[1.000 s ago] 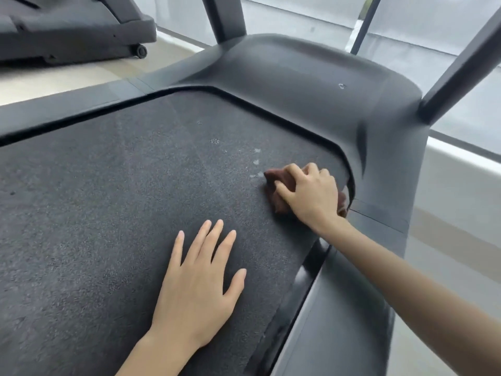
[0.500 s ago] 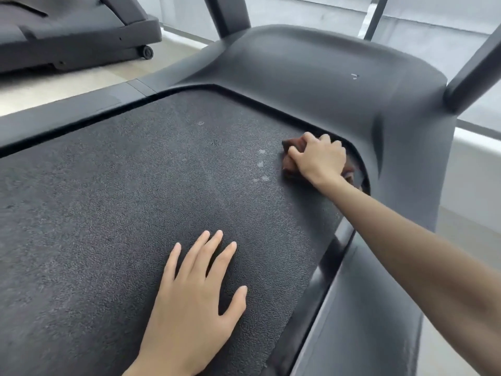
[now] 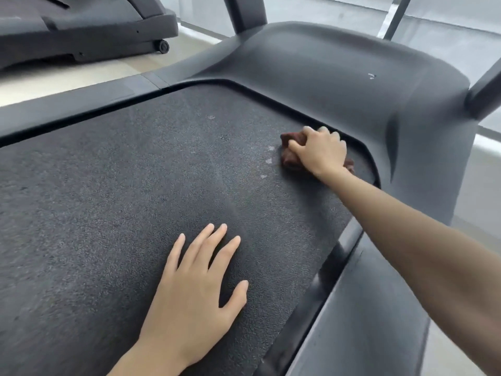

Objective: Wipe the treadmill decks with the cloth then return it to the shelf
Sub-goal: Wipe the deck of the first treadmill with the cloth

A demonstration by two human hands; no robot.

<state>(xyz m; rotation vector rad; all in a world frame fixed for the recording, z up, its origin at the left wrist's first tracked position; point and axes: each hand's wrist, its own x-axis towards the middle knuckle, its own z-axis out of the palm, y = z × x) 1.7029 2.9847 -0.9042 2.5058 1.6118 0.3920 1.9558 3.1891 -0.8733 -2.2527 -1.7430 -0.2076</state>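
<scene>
A dark textured treadmill belt (image 3: 113, 191) fills most of the view. My right hand (image 3: 320, 151) grips a crumpled brown cloth (image 3: 288, 158) and holds it down on the belt at its far right corner, beside the motor cover (image 3: 339, 77). A few pale spots (image 3: 269, 154) lie on the belt just left of the cloth. My left hand (image 3: 195, 289) rests flat on the belt near me, fingers spread and straight. No shelf is in view.
Grey side rails (image 3: 360, 316) frame the belt. Two uprights (image 3: 245, 12) rise from the motor cover at the back. A second treadmill (image 3: 81, 28) stands on the pale floor at the far left. Glass panels run behind.
My right hand has slid the cloth forward along the belt's right side toward the motor cover, then slightly left. My left hand has stayed flat on the belt.
</scene>
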